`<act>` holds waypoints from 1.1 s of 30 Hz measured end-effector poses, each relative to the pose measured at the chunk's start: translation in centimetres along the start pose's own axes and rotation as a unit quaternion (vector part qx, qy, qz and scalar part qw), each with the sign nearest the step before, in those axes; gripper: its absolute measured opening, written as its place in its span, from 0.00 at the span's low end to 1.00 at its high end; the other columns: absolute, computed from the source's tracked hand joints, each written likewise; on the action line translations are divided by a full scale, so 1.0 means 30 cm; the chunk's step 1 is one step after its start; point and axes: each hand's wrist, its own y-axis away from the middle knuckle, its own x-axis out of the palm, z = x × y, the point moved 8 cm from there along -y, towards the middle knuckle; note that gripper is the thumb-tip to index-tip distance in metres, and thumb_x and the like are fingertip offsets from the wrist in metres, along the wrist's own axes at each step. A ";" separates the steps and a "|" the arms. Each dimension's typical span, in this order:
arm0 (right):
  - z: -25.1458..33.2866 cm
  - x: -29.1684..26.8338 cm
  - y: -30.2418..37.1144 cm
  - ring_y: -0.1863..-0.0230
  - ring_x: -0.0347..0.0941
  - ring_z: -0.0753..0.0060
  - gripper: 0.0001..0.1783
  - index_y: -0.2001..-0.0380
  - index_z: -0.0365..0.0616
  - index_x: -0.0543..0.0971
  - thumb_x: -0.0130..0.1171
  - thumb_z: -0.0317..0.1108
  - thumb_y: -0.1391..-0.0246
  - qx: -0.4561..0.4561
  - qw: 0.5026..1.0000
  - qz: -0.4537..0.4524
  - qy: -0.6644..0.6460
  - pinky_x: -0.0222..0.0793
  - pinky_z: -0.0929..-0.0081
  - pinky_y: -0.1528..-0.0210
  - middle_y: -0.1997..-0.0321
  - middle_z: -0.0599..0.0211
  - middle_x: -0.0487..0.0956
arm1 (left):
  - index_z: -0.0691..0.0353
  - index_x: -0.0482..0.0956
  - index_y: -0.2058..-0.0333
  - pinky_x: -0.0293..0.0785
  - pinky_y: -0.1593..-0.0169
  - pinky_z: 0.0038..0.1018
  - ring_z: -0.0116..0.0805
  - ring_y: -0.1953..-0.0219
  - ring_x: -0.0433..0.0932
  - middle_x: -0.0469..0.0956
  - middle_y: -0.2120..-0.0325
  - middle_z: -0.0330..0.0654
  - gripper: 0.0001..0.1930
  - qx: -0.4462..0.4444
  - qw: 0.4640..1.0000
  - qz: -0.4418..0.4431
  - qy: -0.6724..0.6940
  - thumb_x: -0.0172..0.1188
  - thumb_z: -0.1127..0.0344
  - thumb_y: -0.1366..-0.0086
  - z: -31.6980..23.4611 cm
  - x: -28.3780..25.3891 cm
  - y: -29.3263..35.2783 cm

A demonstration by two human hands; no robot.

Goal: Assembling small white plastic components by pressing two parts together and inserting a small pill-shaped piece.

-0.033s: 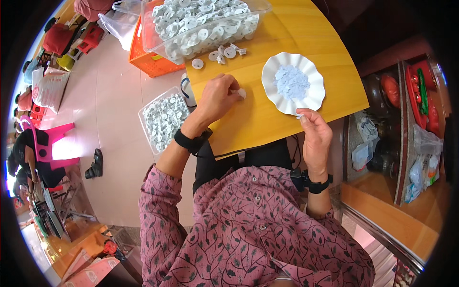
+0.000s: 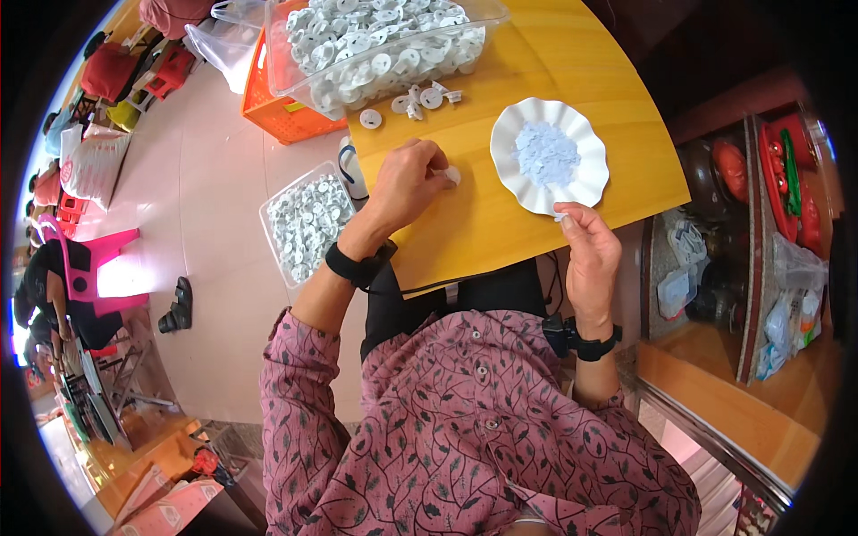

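Note:
My left hand is over the yellow wooden table, its fingers closed on a small white round plastic piece. At the near rim of a white scalloped plate, my right hand pinches a small pale flake between thumb and fingertip. A heap of thin pale-blue flakes lies on the plate. Several loose white plastic pieces lie beyond my left hand, beside a clear tub full of similar pieces.
Under the clear tub is an orange crate. A second clear box of white pieces stands lower, left of the table. Shelves with bags and jars are at the right. Far left, a person sits near a pink chair.

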 end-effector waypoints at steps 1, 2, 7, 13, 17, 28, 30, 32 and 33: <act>-0.009 0.003 -0.004 0.56 0.71 0.83 0.05 0.61 0.34 0.79 0.57 0.24 0.38 0.013 1.000 -0.001 -0.024 0.66 0.82 0.50 0.54 0.69 0.78 | 0.71 0.79 0.67 0.76 0.63 0.32 0.40 0.70 0.80 0.79 0.71 0.49 0.12 -0.001 1.000 -0.001 0.000 0.70 0.70 0.48 0.003 -0.003 0.005; -0.018 0.007 -0.011 0.56 0.71 0.83 0.05 0.61 0.34 0.79 0.57 0.24 0.38 0.013 1.000 0.000 -0.024 0.66 0.82 0.50 0.54 0.69 0.78 | 0.71 0.79 0.67 0.76 0.63 0.31 0.39 0.70 0.80 0.79 0.71 0.49 0.12 -0.002 1.000 -0.001 -0.004 0.70 0.70 0.46 0.007 -0.004 0.009; 0.000 -0.007 -0.047 0.56 0.74 0.79 0.04 0.64 0.34 0.80 0.61 0.22 0.43 -0.092 0.987 -0.046 0.122 0.70 0.79 0.52 0.58 0.68 0.80 | 0.70 0.79 0.66 0.77 0.63 0.29 0.34 0.67 0.81 0.81 0.68 0.48 0.11 -0.058 0.998 0.001 0.035 0.69 0.70 0.43 0.031 -0.011 0.034; 0.053 0.014 -0.055 0.57 0.76 0.77 0.02 0.66 0.36 0.81 0.62 0.21 0.44 -0.186 0.951 -0.054 0.240 0.72 0.79 0.55 0.58 0.66 0.80 | 0.68 0.78 0.60 0.78 0.59 0.23 0.29 0.63 0.81 0.82 0.64 0.44 0.09 -0.124 0.953 0.026 0.277 0.65 0.71 0.37 0.020 -0.022 0.082; 0.052 0.014 -0.061 0.58 0.76 0.78 0.03 0.66 0.36 0.82 0.62 0.22 0.44 -0.150 0.964 -0.064 0.211 0.72 0.80 0.57 0.59 0.68 0.80 | 0.68 0.78 0.58 0.80 0.55 0.25 0.31 0.61 0.82 0.82 0.63 0.44 0.10 -0.131 0.881 0.046 0.453 0.65 0.70 0.35 -0.058 -0.039 0.122; 0.004 0.063 -0.034 0.63 0.77 0.78 0.09 0.58 0.32 0.78 0.60 0.27 0.37 0.005 0.997 -0.024 0.076 0.73 0.80 0.57 0.63 0.64 0.82 | 0.66 0.72 0.41 0.82 0.49 0.30 0.44 0.52 0.81 0.77 0.49 0.56 0.18 -0.145 0.626 0.078 0.763 0.55 0.69 0.28 -0.091 0.145 0.278; -0.005 0.079 -0.021 0.63 0.77 0.78 0.09 0.58 0.32 0.79 0.60 0.28 0.37 0.022 0.999 -0.011 0.036 0.73 0.80 0.56 0.62 0.64 0.82 | 0.67 0.72 0.42 0.81 0.49 0.30 0.43 0.52 0.81 0.77 0.50 0.56 0.19 -0.145 0.607 0.072 0.778 0.57 0.69 0.29 -0.085 0.178 0.294; -0.010 0.097 -0.010 0.63 0.77 0.78 0.09 0.59 0.33 0.79 0.60 0.29 0.37 0.038 0.999 0.002 -0.003 0.73 0.80 0.56 0.62 0.63 0.82 | 0.67 0.72 0.42 0.81 0.50 0.29 0.42 0.52 0.81 0.77 0.50 0.55 0.20 -0.118 0.616 0.057 0.777 0.59 0.71 0.31 -0.080 0.186 0.302; -0.017 0.114 -0.002 0.63 0.77 0.77 0.09 0.59 0.33 0.79 0.60 0.30 0.36 0.058 0.997 0.020 -0.041 0.72 0.80 0.56 0.62 0.63 0.83 | 0.67 0.72 0.42 0.81 0.50 0.29 0.42 0.52 0.81 0.77 0.50 0.55 0.20 -0.118 0.615 0.057 0.777 0.59 0.71 0.31 -0.078 0.193 0.304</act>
